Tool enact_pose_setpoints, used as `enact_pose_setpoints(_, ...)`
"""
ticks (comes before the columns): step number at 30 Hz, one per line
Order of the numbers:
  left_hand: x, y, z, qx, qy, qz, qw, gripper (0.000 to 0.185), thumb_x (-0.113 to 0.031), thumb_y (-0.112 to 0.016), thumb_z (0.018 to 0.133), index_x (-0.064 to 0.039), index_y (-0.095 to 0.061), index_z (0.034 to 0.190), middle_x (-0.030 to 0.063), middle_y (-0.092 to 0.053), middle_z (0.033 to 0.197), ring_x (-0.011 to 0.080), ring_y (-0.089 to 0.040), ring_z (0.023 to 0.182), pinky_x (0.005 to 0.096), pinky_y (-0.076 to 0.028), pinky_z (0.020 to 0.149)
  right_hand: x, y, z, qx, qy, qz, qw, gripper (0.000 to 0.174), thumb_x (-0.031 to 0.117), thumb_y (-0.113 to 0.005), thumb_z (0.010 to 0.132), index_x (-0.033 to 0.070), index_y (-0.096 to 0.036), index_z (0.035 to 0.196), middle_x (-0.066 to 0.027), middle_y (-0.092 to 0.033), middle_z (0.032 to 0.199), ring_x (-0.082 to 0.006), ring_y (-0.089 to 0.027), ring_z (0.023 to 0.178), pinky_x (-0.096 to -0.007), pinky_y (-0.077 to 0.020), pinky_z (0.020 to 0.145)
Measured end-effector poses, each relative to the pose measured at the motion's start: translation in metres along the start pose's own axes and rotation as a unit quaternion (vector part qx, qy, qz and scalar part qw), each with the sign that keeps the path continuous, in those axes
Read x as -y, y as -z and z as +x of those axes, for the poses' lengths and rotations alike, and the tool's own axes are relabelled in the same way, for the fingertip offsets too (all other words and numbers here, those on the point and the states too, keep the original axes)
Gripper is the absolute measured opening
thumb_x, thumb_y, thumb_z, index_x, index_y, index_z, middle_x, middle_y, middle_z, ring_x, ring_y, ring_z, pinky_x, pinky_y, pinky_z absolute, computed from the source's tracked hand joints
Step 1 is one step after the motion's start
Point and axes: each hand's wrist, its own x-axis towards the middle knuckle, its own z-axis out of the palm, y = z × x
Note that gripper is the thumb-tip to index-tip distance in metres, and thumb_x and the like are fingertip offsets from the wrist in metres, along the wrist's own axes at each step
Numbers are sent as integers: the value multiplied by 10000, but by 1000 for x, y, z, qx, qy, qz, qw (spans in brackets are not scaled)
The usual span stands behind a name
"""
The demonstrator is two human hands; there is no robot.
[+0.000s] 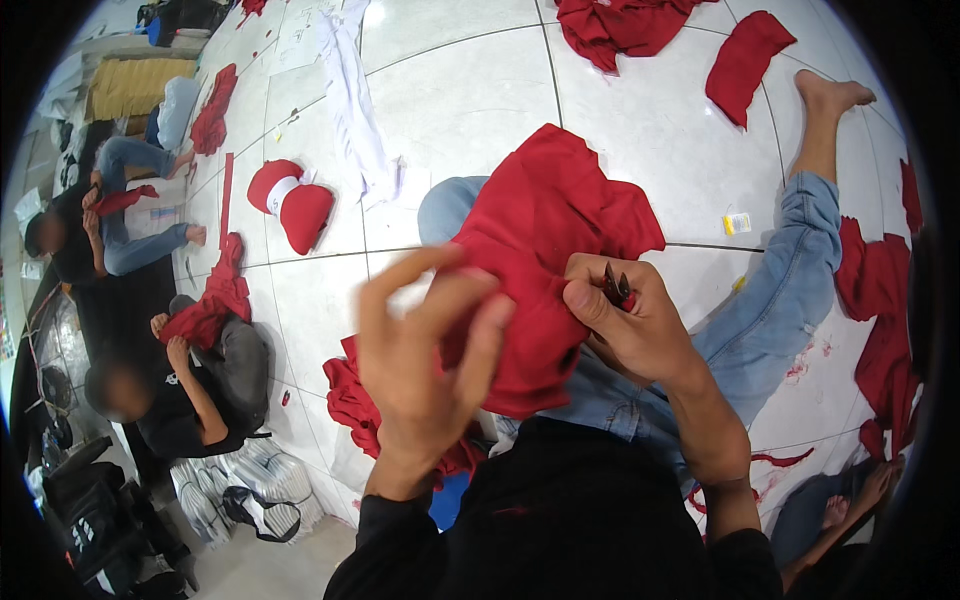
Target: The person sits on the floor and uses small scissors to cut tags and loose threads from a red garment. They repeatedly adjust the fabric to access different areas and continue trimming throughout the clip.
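Observation:
A piece of red fabric, probably a garment, is draped over my lap and bent legs in jeans. My right hand pinches its edge between thumb and forefinger. Tucked in that same hand is a small pair of thread snips, dark blades pointing up and red showing at the handle. My left hand is blurred by motion, its fingers spread in front of the fabric's left side; nothing shows in its grasp. More crumpled red cloth lies beside me, partly behind my left wrist.
A red bundle with a white band, a white cloth, a folded red cloth and a yellow-and-white packet lie on the tiles. Two people sit at left, holding red cloth; another person is at lower right. Stacked white bundles stand lower left.

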Motion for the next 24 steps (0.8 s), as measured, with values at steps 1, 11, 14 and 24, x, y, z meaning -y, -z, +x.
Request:
enact_pose_setpoints(1, 1, -1, -2, 63, 16, -104, 992, 411, -61, -894, 761, -29, -700, 1122, 185, -689, 1189, 331, -682, 1077, 429, -577, 887, -1, 1, -1, 1, 0, 6, 1000, 313, 283, -654, 1068, 16, -671, 905, 55, -534, 763, -29, -449, 758, -239, -385, 693)
enact_pose_setpoints(11, 5, -30, -37, 128, 201, -261, 935, 325, -71, -869, 812, -12, -734, 1101, 113, -741, 1018, 274, -712, 957, 374, -549, 869, -15, -16, -10, -130, 31, -43, 990, 359, 308, -640, 1077, 61, -595, 821, 90, -449, 701, 1, -351, 628, -230, -266, 532)
enact_pose_setpoints(14, 6, -25, -27, 116, 65, -140, 981, 367, -114, -904, 760, -28, -746, 1080, 100, -733, 970, 290, -698, 910, 394, -546, 802, -11, -14, -15, -108, 3, -47, 993, 379, 339, -630, 1080, 43, -616, 843, 75, -464, 694, -11, -383, 657, -234, -305, 568)
enact_pose_setpoints(24, -9, -12, -26, 125, 64, -164, 976, 337, -76, -890, 751, -34, -770, 1063, 103, -690, 887, 274, -686, 817, 354, -540, 688, -5, -19, -29, -67, -46, 65, 995, 443, 402, -589, 1094, 66, -609, 807, 100, -424, 719, -21, -356, 705, -244, -306, 606)
